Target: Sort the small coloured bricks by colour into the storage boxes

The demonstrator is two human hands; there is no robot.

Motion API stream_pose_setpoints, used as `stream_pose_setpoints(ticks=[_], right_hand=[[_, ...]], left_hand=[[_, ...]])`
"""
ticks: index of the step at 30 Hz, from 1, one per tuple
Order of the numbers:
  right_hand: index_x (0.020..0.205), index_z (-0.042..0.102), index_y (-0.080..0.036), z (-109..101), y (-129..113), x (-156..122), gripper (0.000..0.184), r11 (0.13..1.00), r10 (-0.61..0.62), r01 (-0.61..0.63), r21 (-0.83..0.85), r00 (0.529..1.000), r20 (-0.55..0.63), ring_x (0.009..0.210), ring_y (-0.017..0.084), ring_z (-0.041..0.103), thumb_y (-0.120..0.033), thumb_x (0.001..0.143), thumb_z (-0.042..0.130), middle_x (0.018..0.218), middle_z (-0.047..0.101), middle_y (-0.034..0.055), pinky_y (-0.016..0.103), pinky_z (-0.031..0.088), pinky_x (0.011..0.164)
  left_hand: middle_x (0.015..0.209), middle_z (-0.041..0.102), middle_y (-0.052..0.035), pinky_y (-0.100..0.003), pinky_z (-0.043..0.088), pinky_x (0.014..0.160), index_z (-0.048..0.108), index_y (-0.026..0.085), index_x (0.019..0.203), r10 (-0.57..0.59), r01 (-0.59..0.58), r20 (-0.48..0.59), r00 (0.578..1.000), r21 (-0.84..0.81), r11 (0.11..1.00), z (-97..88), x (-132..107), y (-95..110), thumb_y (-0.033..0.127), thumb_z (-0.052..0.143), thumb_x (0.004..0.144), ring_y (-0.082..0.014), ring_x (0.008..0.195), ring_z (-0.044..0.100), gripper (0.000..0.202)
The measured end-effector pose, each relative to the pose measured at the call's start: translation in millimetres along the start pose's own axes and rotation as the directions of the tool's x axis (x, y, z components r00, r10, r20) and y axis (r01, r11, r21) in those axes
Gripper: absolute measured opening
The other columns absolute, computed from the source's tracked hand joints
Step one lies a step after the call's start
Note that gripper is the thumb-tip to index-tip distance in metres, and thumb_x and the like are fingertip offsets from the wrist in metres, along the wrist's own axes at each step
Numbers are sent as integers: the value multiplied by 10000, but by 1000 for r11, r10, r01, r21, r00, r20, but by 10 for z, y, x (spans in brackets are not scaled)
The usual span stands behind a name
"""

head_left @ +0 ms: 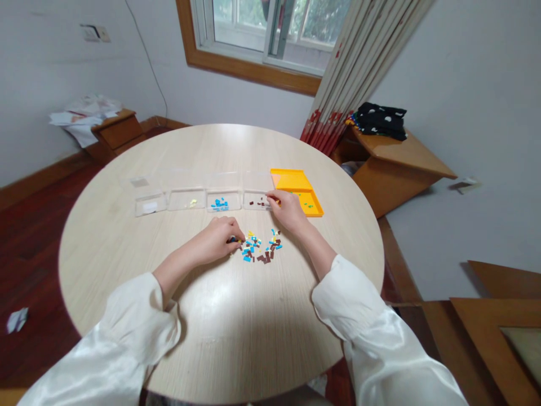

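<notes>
A loose pile of tiny toy bricks (251, 246), in blue, brown, yellow and pale yellow, lies mid-table. At its left edge is my left hand (218, 239), fingers curled in with small pieces at the tips; which of them it grips is unclear. My right hand (289, 210) reaches over the right end of a clear plastic box (249, 207) that holds a few brown bricks (259, 203). Its thumb and fingers are pinched together, and whatever they hold is hidden. Just left, another clear box (209, 198) contains blue bricks (219, 204).
Farther left stand a clear box (172, 204) with pale yellow bricks and one (137, 210) with a white piece. Beyond my right hand, an open orange box (320, 210) holds green bits. The round table (228, 338) has a wooden stool-like cabinet (393, 169) near its right edge.
</notes>
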State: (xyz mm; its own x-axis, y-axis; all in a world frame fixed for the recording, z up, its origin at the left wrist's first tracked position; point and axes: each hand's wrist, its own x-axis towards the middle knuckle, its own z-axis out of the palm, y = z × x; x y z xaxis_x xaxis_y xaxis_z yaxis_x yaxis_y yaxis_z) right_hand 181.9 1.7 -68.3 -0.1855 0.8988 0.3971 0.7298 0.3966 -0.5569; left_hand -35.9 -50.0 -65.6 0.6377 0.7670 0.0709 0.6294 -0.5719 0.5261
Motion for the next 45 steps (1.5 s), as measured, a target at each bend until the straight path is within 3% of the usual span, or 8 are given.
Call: stream_pose_setpoints(ticks=[6,14,21,28,35,45], right_hand=[[864,704,-172,-17,-104,-178,161,996,-65,53,68,980,187,792,162,627,-120,809,561,870,718,57,291,461,749],[775,673,-158,7,-391,-322,115,968,-232,162,194,876,424,733,127,573,-89,798,584,753,649,21,253,430,724],[759,668,-163,93,-402,-370,62,952,-305,254,172,843,444,773,151,569,-140,803,632,751,640,27,278,422,754],[893,690,-137,132,-444,-389,110,927,-370,353,125,815,446,897,193,566,-150,846,591,885,665,83,338,419,846],[940,700,-148,129,-488,-385,134,933,-329,358,39,801,501,890,187,548,-147,848,602,883,628,72,332,399,841],[884,684,-131,142,-495,-381,94,935,-294,354,-32,820,492,887,189,531,-154,862,595,888,633,86,327,363,820]], left_hand=[[830,629,-67,-333,419,797,701,175,831,-18,16,30,999,53,998,19,13,32,141,548,789,-194,806,572,163],[784,622,-48,-316,423,766,671,171,801,-49,49,-11,999,33,998,54,33,13,146,557,798,-177,757,566,117],[789,644,-64,-328,427,774,688,163,799,-64,65,-50,997,29,997,3,32,4,167,610,794,-201,793,579,78],[812,666,-70,-320,440,795,703,167,792,-105,107,-64,992,43,993,-104,6,-44,120,580,784,-198,817,588,132],[825,694,-86,-311,447,768,711,153,799,-150,150,-13,989,76,986,-158,-18,-71,168,605,784,-210,821,610,108],[832,665,-61,-310,425,791,696,166,831,-89,86,22,996,113,990,-103,-26,-83,172,603,778,-195,822,594,106]])
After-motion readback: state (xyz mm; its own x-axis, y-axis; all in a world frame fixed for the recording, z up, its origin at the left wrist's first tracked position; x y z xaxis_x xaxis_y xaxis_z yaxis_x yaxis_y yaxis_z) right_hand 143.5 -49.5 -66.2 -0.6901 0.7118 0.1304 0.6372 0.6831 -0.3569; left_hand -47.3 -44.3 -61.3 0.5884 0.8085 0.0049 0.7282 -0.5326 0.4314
